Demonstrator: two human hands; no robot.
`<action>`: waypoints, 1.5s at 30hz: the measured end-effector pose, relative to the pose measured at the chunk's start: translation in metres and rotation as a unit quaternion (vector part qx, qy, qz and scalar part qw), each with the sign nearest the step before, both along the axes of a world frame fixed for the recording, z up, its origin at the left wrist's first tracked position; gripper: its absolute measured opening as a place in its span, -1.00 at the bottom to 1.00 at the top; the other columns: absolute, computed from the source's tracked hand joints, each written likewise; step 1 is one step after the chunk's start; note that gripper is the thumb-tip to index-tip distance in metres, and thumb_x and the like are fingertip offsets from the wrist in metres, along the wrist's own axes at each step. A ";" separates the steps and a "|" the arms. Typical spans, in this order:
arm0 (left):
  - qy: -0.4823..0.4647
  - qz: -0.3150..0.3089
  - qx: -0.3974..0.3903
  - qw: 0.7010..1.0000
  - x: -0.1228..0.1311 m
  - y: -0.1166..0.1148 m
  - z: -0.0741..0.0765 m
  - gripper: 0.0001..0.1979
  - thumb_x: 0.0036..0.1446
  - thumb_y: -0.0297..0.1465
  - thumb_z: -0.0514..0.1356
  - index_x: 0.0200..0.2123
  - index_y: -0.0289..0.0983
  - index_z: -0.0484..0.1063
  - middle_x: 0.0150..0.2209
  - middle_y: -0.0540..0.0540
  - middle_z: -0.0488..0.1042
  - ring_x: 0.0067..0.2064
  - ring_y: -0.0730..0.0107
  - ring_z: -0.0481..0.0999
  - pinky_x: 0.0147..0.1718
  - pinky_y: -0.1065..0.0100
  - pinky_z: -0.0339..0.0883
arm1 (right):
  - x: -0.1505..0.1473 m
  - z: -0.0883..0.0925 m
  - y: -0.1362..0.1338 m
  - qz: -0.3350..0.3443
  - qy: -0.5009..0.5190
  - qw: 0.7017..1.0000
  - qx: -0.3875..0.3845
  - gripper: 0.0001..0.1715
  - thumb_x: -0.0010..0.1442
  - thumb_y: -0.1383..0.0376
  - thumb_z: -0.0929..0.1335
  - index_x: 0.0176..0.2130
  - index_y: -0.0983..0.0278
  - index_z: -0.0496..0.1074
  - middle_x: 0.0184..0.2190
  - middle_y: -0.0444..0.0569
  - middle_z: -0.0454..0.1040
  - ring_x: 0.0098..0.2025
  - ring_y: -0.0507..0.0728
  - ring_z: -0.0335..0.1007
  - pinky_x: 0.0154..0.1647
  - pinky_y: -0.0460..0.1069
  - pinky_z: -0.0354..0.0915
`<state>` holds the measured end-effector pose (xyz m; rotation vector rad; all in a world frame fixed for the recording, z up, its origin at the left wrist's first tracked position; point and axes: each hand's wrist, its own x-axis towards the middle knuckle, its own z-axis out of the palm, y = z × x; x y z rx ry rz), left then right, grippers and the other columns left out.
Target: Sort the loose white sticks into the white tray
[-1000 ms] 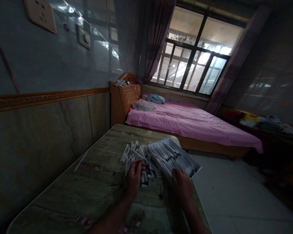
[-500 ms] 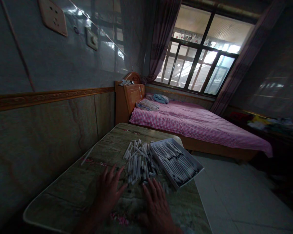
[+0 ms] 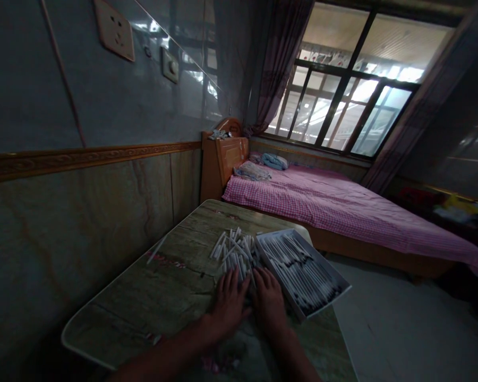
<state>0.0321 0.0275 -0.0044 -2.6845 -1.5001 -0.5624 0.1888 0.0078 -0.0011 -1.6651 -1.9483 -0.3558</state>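
Note:
A loose pile of thin white pen-like sticks (image 3: 235,246), some with dark ends, lies on the table (image 3: 175,302). At the pile's near edge, my left hand (image 3: 229,298) rests with its fingers stretched out over the sticks. My right hand (image 3: 269,302) lies beside it, its fingers extended and touching the pile's near right side. Both hands partly cover the sticks under them. Just right of my right hand sits a shallow open box (image 3: 346,288) holding rows of similar white sticks with dark tips.
One single stick (image 3: 157,249) lies apart near the table's left edge. A tiled wall (image 3: 115,212) borders the table on the left. Beyond it stands a bed (image 3: 322,196) with a pink checked cover, below a window. Floor (image 3: 386,302) shows on the right.
Both hands have moved forward onto the near part of the pile and come close together. The left hand has shifted right. The camera view has turned slightly left.

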 end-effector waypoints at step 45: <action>-0.256 -0.091 -0.162 0.949 0.005 0.040 0.034 -0.73 0.14 -0.52 0.06 -0.17 -0.17 0.48 -0.16 -0.09 0.54 -0.05 0.23 0.46 -0.02 0.20 0.29 | -0.003 0.016 0.009 -0.111 -0.001 0.990 -0.092 -0.86 0.21 0.43 0.27 -0.34 0.20 0.33 -0.37 -0.07 0.43 -0.25 0.15 0.33 -0.26 -0.01 0.11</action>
